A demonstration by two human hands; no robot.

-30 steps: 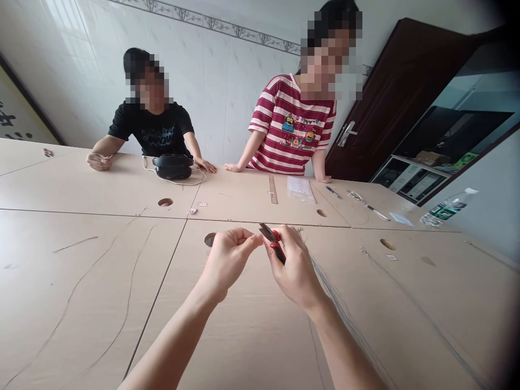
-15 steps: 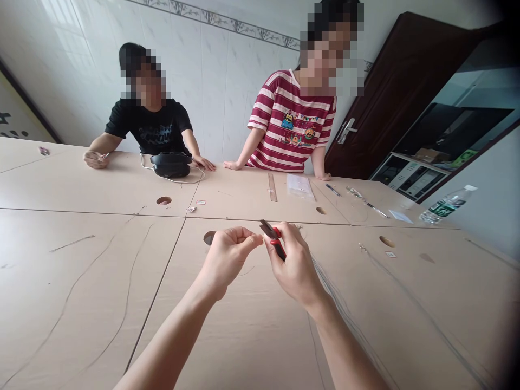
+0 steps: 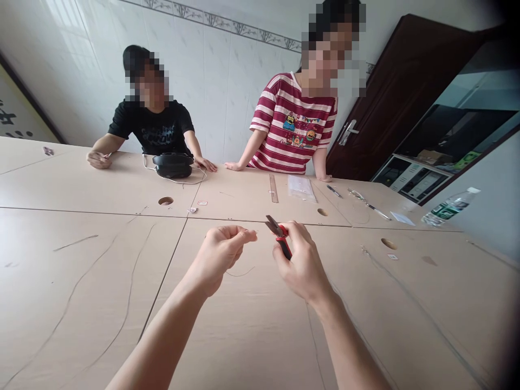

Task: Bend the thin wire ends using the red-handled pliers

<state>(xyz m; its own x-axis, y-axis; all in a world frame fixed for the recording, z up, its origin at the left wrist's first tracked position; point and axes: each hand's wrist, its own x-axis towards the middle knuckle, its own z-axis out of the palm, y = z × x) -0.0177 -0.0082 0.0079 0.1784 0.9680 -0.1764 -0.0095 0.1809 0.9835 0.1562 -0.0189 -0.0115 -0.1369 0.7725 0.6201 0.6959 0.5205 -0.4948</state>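
My left hand (image 3: 221,252) is closed in a pinch above the table, thumb against forefinger. A thin wire (image 3: 242,274) curves out below it, and a tiny end shows at the fingertips. My right hand (image 3: 304,265) is wrapped round a pair of pliers (image 3: 281,234) with red and black handles. The dark jaws point up and left, a short gap away from my left fingertips, with nothing visible between them.
Long thin wires (image 3: 129,295) lie across the table on the left, and more wires (image 3: 422,309) on the right. Beyond are a ruler (image 3: 273,188), a plastic bag (image 3: 301,188), pens, a bottle (image 3: 450,207) and a black device (image 3: 174,166). Two people are at the far edge.
My hands have drawn apart. The pliers have moved right, off the left fingertips, and the left hand has shifted slightly left.
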